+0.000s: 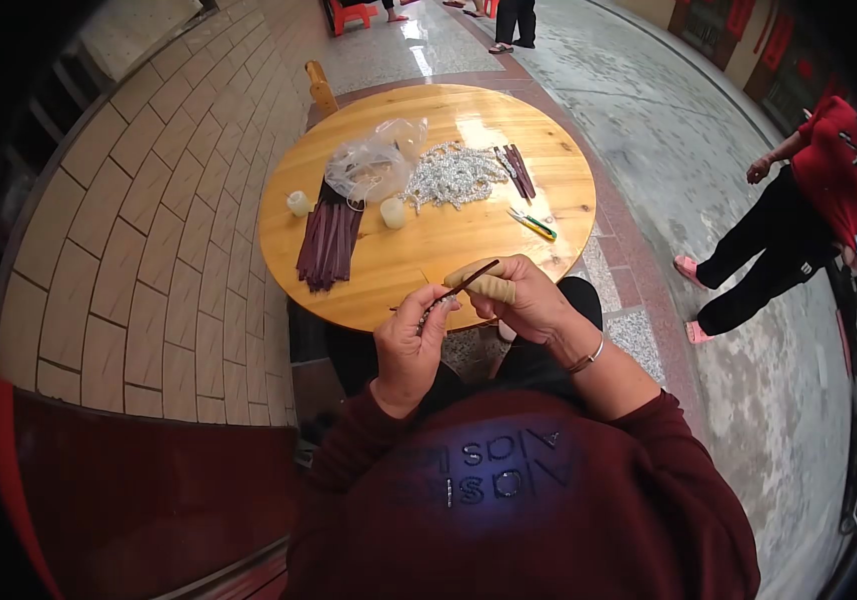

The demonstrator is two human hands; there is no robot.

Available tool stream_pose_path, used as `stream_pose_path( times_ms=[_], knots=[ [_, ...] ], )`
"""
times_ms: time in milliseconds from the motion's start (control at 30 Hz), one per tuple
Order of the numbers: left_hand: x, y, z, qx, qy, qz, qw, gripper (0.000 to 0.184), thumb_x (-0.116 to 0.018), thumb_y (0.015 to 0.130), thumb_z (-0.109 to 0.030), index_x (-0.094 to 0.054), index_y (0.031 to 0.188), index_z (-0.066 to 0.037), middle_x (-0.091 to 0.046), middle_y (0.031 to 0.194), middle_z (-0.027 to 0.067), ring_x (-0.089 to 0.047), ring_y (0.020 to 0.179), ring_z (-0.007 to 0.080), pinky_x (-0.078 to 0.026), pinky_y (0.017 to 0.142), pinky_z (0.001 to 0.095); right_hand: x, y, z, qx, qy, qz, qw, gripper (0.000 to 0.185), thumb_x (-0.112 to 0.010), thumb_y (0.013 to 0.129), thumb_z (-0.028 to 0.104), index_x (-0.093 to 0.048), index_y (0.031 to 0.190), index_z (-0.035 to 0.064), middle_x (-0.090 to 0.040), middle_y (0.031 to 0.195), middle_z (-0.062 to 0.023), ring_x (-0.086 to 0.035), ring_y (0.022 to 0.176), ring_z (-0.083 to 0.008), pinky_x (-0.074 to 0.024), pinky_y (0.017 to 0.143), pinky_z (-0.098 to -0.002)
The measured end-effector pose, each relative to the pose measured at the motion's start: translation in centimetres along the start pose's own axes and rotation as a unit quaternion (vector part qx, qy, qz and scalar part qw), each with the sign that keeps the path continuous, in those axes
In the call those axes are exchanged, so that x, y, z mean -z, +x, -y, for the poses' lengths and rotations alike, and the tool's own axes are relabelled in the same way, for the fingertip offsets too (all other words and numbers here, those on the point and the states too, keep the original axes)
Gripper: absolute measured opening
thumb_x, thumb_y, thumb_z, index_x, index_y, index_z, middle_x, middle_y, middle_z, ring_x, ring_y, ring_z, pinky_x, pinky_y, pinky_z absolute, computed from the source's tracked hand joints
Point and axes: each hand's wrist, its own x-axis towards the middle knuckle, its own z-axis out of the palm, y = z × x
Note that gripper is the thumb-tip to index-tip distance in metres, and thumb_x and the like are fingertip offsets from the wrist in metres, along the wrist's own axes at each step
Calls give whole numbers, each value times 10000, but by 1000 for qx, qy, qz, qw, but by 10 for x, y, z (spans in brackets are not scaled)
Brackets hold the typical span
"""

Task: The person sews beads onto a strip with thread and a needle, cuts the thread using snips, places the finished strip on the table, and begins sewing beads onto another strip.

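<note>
Between my hands, over the near edge of the round table, is a thin dark strip (476,277), slanting up to the right. My left hand (414,335) pinches its lower end, where small shiny bits show. My right hand (511,295), with pale coverings on some fingers, is closed around the strip's upper part. On the table lie a bundle of dark purple strips (329,243), a heap of silvery beaded pieces (454,175), a few more strips (522,172) and green-and-yellow snips (533,224).
The round wooden table (559,150) also holds a clear plastic bag (369,165) and two pale rolls (393,212) (299,203). A tiled wall (149,210) stands left. A person in red (834,165) is at the right; other people's legs show at the top.
</note>
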Motion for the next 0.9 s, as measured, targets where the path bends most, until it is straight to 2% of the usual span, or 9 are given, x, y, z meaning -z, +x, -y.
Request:
stream_pose_path(
  times_ms=[233,300,433,500,533,633,767,867,900],
  knots=[
    [13,4,-2,49,-102,106,988,147,-563,886,-38,-578,1022,16,-662,776,47,-531,575,53,-437,527,195,-4,-2,4,-38,31,38,998,136,-650,823,99,-660,920,5,-574,659,-3,-477,561,-69,-419,564,-207],
    [17,7,-5,64,-122,132,982,151,-558,890,-40,-576,1027,22,-661,776,43,-516,567,47,-431,520,192,-10,-3,4,-20,36,93,995,80,-640,827,82,-633,873,17,-516,620,21,-439,547,-60,-387,550,-200],
    [22,8,-20,59,-132,170,975,161,-551,895,-39,-571,1038,31,-651,780,35,-510,589,39,-420,528,184,-28,-11,11,-20,43,63,997,134,-669,802,117,-584,851,27,-464,633,40,-405,563,-49,-343,545,-192],
    [20,8,-25,37,-117,162,979,160,-548,899,-41,-569,1040,32,-645,782,29,-509,597,38,-415,534,179,-31,-9,12,42,102,54,992,229,-703,771,180,-551,851,28,-448,668,46,-374,580,-43,-310,547,-185],
    [18,8,-27,58,-148,149,976,156,-547,902,-44,-568,1037,30,-640,782,21,-504,600,32,-406,538,172,-27,-4,14,61,128,60,988,198,-687,788,138,-595,928,31,-563,765,7,-456,629,-66,-362,587,-196],
    [21,7,-31,87,-205,153,963,155,-537,911,-53,-559,1043,25,-625,779,15,-479,587,21,-382,531,159,-12,12,32,115,123,0,986,128,-639,842,144,-588,901,43,-501,723,25,-418,612,-73,-345,565,-204],
    [30,6,-29,184,-355,168,901,162,-501,934,-76,-524,1066,14,-591,770,33,-405,535,14,-329,482,152,61,26,90,275,146,-198,929,127,-571,899,156,-565,914,30,-502,758,2,-431,615,-89,-365,539,-205],
    [51,6,-24,232,-421,151,864,178,-480,945,-97,-507,1087,6,-542,749,39,-358,501,13,-291,440,140,180,-17,144,299,286,-103,905,387,-523,915,80,-380,1237,-81,-519,783,-22,-495,670,-89,-464,598,-211],
    [58,7,-23,255,-469,141,834,189,-482,941,-93,-507,1099,6,-528,735,43,-348,491,8,-287,430,131,230,-41,159,348,262,-172,884,323,-518,911,61,-436,1185,-89,-549,804,-45,-552,689,-119,-532,672,-254]
  ],
)
